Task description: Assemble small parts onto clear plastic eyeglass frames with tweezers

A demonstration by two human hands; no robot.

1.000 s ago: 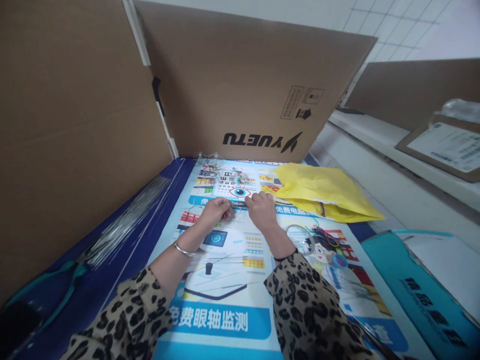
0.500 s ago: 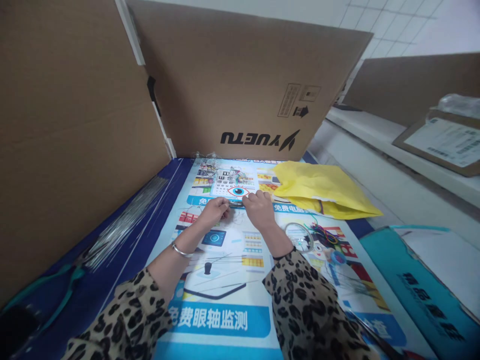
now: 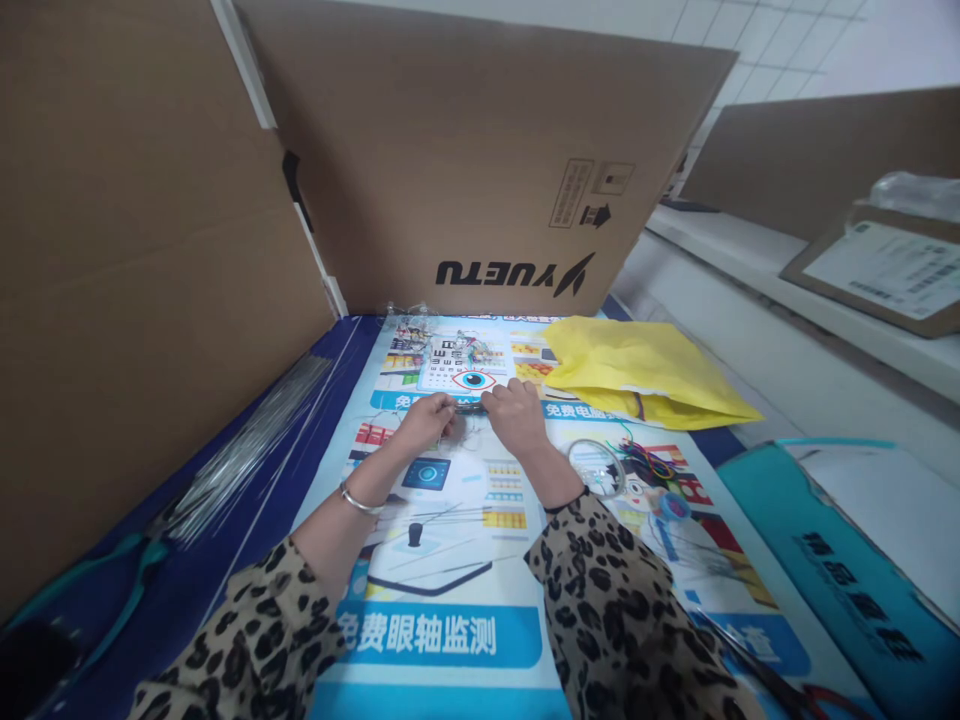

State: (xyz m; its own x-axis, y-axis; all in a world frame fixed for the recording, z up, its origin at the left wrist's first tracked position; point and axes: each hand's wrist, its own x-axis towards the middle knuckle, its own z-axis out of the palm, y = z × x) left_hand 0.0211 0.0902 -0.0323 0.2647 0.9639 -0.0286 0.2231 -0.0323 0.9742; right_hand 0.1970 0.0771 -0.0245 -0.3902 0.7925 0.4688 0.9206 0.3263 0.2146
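Observation:
Between my two hands, over the upper middle of the printed sheet (image 3: 450,500), runs a short dark, shiny wire bundle (image 3: 470,408). My left hand (image 3: 429,422) pinches its left end, with a silver bangle on the wrist. The right end is gripped by the curled fingers of my right hand (image 3: 516,415). Both hands are closed and a small gap parts them. The fingertips partly hide the bundle, so its exact make-up is too small to tell.
Long thin wires (image 3: 251,445) and green-handled pliers (image 3: 139,570) lie left. On the right are a yellow bag (image 3: 645,375), a wire coil (image 3: 598,468), coloured cords (image 3: 651,458), scissors (image 3: 757,665) and a teal box (image 3: 817,560). Cardboard panels (image 3: 450,150) stand behind.
The view has shifted slightly, with more of the scissors' red handle showing. Both hands keep hold of the wire bundle in nearly the same place.

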